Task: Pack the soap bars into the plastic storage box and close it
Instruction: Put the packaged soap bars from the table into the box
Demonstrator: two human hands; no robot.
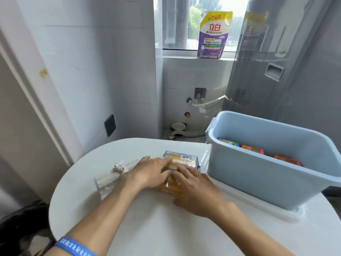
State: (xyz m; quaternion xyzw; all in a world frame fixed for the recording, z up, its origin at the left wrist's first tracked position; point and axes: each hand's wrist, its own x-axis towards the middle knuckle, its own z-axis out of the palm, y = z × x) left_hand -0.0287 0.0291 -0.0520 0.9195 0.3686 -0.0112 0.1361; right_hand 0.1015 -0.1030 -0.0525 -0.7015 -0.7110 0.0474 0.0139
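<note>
I have both hands down flat on the soap packs in front of me so I can gather them as one bundle instead of making separate trips. My left hand [150, 172] lies across the near end of the blue-edged soap pack [181, 159], fingers spread over its top, and my right hand [195, 189] presses on the yellow-orange soap pack [169, 185] just below it, thumb out on the white table [147, 228]. Neither hand is closed around anything yet; they rest open, close together and nearly touching at the fingertips.

The blue-edged pack is a shiny film-wrapped block with a barcode label facing up, so I judge it will be slippery. The orange one is mostly hidden under my palms. To the left of my left hand lies a crumpled clear wrapper [112, 177].

The light blue plastic storage box [258, 174] stands open just to the right of my right hand, with several boxed soap bars [251, 149] already lying inside. It seems to sit on a pale lid [239, 194].
</note>
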